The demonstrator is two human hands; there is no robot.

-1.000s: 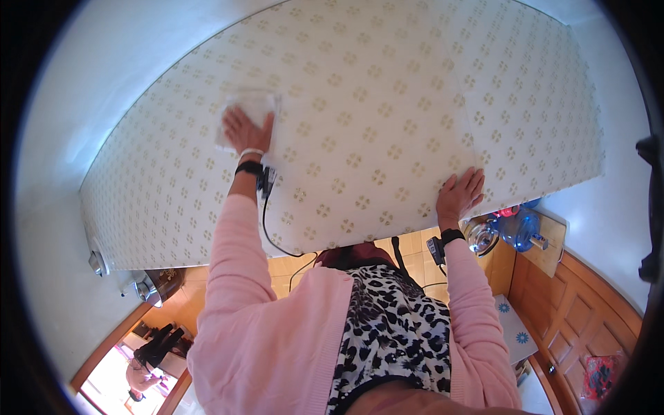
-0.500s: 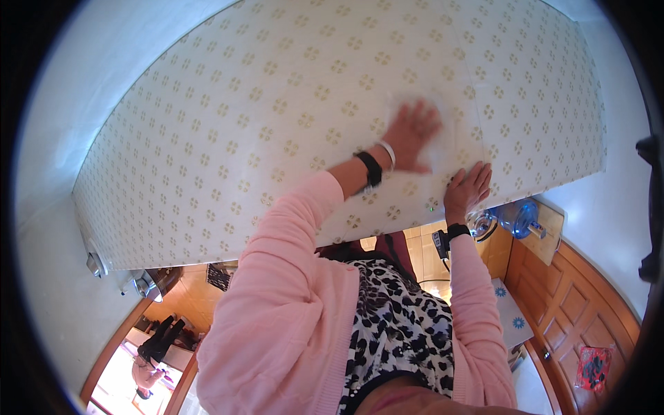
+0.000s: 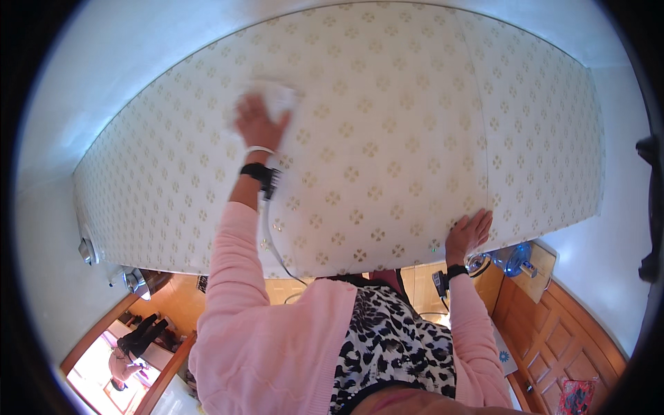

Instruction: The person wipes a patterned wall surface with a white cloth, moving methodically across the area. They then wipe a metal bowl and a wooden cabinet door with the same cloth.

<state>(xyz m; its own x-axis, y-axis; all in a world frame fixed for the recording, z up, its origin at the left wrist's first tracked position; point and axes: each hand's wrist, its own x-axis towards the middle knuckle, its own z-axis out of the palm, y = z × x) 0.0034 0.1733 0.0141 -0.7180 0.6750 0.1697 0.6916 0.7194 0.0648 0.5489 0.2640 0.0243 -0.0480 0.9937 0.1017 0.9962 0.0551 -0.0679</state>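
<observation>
My left hand (image 3: pixel 261 129) presses a white cloth (image 3: pixel 278 95) against a large pale panel (image 3: pixel 387 83) with a gold clover pattern. Its fingers spread over the cloth, and both are smeared by motion. A black wrist strap with a cable is on that arm, below a white bracelet. My right hand (image 3: pixel 468 234) rests flat near the panel's lower edge at the right, its fingers stretched out and nothing in them.
Beyond the panel's edge at the right stand a blue water bottle (image 3: pixel 513 260) and a wooden door (image 3: pixel 553 339). A metal vessel (image 3: pixel 137 282) is at the lower left. Farther off, a person (image 3: pixel 121 370) shows through an opening. A cable (image 3: pixel 273 242) hangs by my left arm.
My left hand has swept the white cloth a long way to the left across the panel. My right hand stays flat near the lower edge, and the view has shifted slightly.
</observation>
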